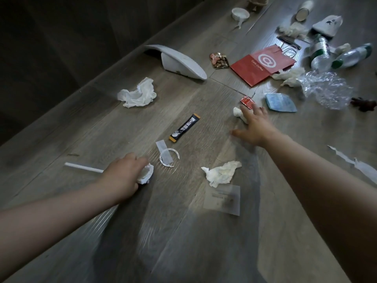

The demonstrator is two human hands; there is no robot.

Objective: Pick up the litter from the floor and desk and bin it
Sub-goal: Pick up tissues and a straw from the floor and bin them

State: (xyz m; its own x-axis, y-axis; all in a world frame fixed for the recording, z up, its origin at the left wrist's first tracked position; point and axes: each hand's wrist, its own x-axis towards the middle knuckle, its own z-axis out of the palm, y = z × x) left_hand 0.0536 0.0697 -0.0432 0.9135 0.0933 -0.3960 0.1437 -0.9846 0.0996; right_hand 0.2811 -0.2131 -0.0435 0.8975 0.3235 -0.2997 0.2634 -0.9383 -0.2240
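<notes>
On a grey wood-plank floor (183, 242) strewn with rubbish, a person reaches out with both bare arms to gather litter. The left hand (124, 174) is curled around a wad of white tissue (147, 174), which bulges out past the fingers, close beside a white straw (83, 167) lying flat on the boards. The right hand (256, 127) is spread wide and holds nothing, its fingertips just reaching a small crumpled tissue (238, 113) and hovering near a red sauce sachet (247, 101). Between the two hands lie a black stick sachet (184, 127), a white plastic ring (169, 158) over a slip of paper, and a larger crumpled tissue (221, 173) beside a clear plastic sleeve (223, 200). Farther off sit a red paper bag (262, 65), a blue packet (280, 102), crinkled clear film (326, 88), plastic bottles (334, 55) and a white moulded tray (179, 62). No bin is in view. The clean-up appears to be at an early stage, with the pick-up step in hand and most of the mess untouched. The next move likely calls for the open hand to close on the small tissue, pinching lightly since it is soft and low to the floor, before either load can be carried to a bin
</notes>
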